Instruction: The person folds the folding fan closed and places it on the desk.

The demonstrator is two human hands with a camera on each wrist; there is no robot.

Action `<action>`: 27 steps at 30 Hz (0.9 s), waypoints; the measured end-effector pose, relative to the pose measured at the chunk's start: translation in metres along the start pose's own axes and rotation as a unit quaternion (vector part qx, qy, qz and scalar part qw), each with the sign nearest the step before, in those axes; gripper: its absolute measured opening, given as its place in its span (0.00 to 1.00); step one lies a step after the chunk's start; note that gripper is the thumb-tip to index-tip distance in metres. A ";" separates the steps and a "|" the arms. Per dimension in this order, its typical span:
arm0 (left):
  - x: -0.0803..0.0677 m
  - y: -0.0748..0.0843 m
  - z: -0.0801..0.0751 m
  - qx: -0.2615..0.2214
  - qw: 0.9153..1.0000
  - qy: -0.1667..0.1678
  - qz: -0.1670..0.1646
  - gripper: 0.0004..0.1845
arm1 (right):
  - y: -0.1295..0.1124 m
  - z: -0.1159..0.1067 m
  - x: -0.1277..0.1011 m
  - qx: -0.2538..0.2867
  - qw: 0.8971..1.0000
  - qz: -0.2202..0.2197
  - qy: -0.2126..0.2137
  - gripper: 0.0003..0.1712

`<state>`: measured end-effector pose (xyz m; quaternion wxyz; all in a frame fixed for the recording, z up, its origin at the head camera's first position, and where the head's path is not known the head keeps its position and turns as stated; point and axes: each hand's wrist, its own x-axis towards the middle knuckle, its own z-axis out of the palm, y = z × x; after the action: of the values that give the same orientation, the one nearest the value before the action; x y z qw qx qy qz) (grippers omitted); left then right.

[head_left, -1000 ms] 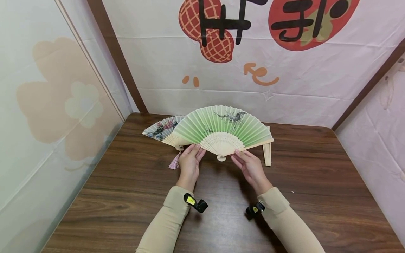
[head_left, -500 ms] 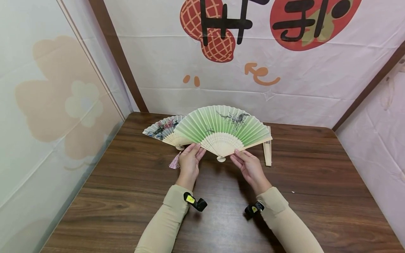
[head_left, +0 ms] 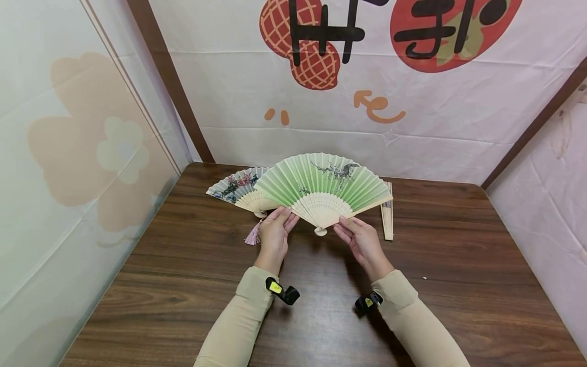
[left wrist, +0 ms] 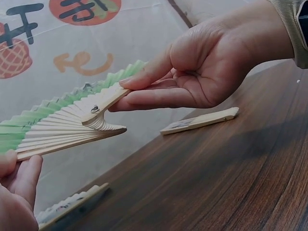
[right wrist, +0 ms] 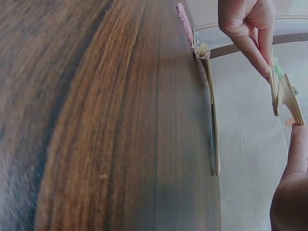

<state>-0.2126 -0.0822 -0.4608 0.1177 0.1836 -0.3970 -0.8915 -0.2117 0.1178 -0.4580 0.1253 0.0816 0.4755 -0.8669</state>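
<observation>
A green folding fan (head_left: 324, 178) with a dark branch print is spread wide above the table. My left hand (head_left: 275, 235) pinches its left end rib between thumb and fingers. At the other end rib, my right hand (head_left: 364, 244) pinches in the same way. In the left wrist view the green fan (left wrist: 57, 122) is seen from the side, its pivot pin near the right hand (left wrist: 202, 67). The right wrist view shows only the ribs of this fan (right wrist: 288, 98), with the left hand (right wrist: 250, 24) above them.
Behind the green fan, a blue-white flowered fan (head_left: 234, 186) with a pink tassel (head_left: 254, 234) lies spread on the wooden table (head_left: 183, 285). A folded fan (head_left: 387, 219) lies to the right. A printed cloth wall (head_left: 220, 92) stands along the back edge.
The green fan's right end has drawn in very slightly to the left, showing a little more of the folded fan. Both hands keep their pinch on it.
</observation>
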 end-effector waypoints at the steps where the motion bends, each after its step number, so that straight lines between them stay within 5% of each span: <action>1: 0.000 0.000 0.000 0.000 1.000 -0.001 0.000 0.12 | 0.000 0.000 0.000 -0.002 1.000 0.000 -0.002 0.21; 27: 0.010 -0.006 -0.006 0.020 0.999 -0.029 0.003 0.05 | -0.003 0.000 0.001 -0.043 0.999 0.010 -0.022 0.21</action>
<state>-0.2197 -0.0861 -0.4709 0.1052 0.1584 -0.4188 -0.8880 -0.2133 0.1191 -0.4563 0.1479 0.0616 0.5088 -0.8459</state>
